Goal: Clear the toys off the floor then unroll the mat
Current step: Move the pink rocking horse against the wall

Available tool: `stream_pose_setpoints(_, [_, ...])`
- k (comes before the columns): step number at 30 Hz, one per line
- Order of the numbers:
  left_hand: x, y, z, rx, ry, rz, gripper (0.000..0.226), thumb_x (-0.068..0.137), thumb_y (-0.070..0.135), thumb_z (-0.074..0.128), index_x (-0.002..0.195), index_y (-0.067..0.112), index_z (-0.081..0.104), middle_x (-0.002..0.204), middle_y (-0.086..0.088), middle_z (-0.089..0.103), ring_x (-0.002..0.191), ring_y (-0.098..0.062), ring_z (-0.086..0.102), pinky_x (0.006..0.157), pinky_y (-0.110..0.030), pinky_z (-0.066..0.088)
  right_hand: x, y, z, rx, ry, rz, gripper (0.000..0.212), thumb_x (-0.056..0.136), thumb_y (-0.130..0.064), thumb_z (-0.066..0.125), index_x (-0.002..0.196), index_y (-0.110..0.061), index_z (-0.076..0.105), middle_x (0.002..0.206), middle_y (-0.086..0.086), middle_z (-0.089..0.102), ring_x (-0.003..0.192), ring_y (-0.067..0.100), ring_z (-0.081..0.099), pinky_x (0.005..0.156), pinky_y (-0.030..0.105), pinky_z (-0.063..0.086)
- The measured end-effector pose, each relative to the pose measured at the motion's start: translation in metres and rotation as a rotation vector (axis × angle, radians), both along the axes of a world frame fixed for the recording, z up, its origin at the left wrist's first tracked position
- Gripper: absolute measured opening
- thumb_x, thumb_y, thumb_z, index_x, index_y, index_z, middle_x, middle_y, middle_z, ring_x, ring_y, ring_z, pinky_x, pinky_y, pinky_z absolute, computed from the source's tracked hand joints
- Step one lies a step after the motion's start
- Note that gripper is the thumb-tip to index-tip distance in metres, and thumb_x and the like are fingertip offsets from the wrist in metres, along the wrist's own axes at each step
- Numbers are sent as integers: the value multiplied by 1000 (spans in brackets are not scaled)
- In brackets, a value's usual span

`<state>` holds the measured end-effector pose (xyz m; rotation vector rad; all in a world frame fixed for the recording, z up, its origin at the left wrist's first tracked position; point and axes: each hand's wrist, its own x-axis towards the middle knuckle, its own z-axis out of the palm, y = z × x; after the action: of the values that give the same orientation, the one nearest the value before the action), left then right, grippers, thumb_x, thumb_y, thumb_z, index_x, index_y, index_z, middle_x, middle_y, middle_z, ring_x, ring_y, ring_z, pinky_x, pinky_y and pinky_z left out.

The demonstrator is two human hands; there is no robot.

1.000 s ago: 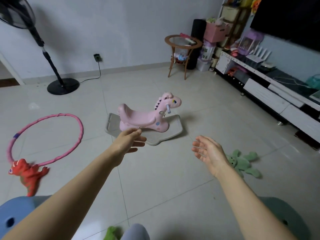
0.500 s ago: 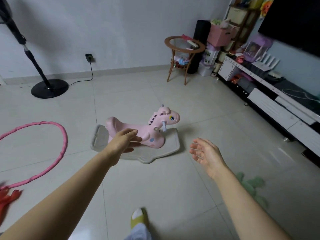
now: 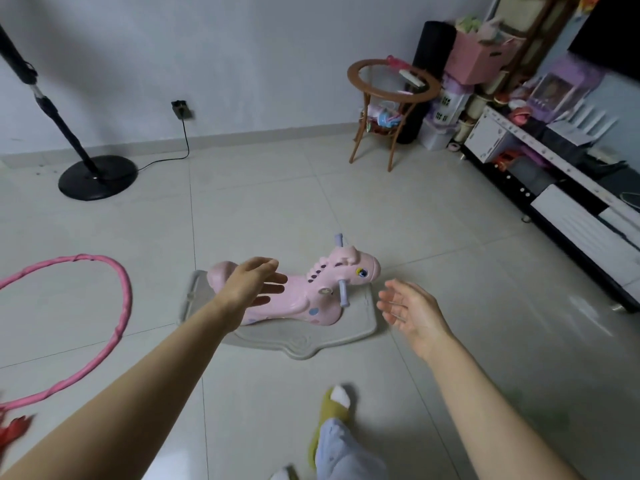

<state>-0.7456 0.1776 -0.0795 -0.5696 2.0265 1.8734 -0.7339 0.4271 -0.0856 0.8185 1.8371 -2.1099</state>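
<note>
At the upper right of the frame a pink box [image 3: 474, 60] sits on stacked storage with soft things poking out of its top, too blurred to name; a lilac basket [image 3: 446, 105] stands below it. Beside these, a round wooden side table [image 3: 391, 95] has small toys on its lower shelf, and a black rolled mat [image 3: 433, 46] stands upright behind it against the wall.

The pink rocking horse [image 3: 311, 292] stands on its grey base [image 3: 304, 337] in the middle of the frame. The left hand [image 3: 252, 285] is over its seat with fingers spread and straight; whether it touches the seat cannot be told. The right hand [image 3: 412, 313] hangs just right of the horse's head, fingers loosely spread, holding nothing.

Since half a second ago the horse looms larger and both hands are nearer it; the green plush has nearly left the lower right.

The floor [image 3: 450, 237] is pale glossy tile. A pink hoop [image 3: 114, 327] lies at the left, a red toy [image 3: 14, 431] at the lower left edge, a fan stand [image 3: 97, 178] at the upper left, a low TV cabinet [image 3: 571, 216] along the right. A foot in a yellow slipper [image 3: 332, 410] is at the bottom.
</note>
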Motion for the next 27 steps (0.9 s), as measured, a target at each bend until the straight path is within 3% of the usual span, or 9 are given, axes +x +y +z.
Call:
stream_pose_setpoints(7, [-85,-16,-21,-71,-72,116,31,97,28,45,121,10,54,107,-10,68,98,-25,65,88,-36,45,-119,-12,-32,-51,-52,92,8,89,-19,55,84,-20,61,66,-2,66,63,13,58,55,21,43])
stream_pose_setpoints(10, [-123,-19,-28,-98,-89,118,30,97,28,44,119,11,54,105,-8,68,97,-23,64,88,-37,45,-166,-22,-46,-72,-100,90,11,90,-15,54,81,-16,60,71,4,62,61,15,56,47,17,44])
stream_pose_setpoints(13, [-158,-24,-43,-111,-110,141,29,97,29,44,119,13,54,104,-7,68,96,-22,64,88,-37,45,-203,-38,-65,-90,-159,115,14,91,-12,52,78,-13,59,71,7,57,60,17,52,54,22,41])
stream_pose_setpoints(16, [-174,-30,-57,-104,-158,176,28,96,29,45,117,13,55,104,-8,68,96,-24,65,89,-39,46,-215,-51,-86,-85,-237,130,10,91,-11,53,83,-12,59,69,7,53,60,17,48,56,24,36])
stream_pose_setpoints(20, [-193,-41,-86,-117,-203,148,24,97,28,44,113,14,55,99,-6,68,93,-23,64,88,-37,45,-224,-58,-121,-2,-344,117,12,92,-17,54,83,-13,60,72,4,58,61,14,54,47,18,42])
stream_pose_setpoints(22, [-203,-49,-102,-131,-225,133,22,97,26,44,112,14,54,95,-4,66,89,-23,62,85,-36,44,-227,-60,-140,31,-352,87,15,92,-16,53,78,-14,59,70,4,59,60,14,54,53,22,37])
stream_pose_setpoints(27, [-216,-64,-151,-262,-249,39,18,95,16,45,107,7,55,98,-13,60,85,-26,55,67,-26,43,-228,-64,-188,202,-367,136,16,89,-19,54,75,-13,57,64,1,54,61,16,43,56,25,30])
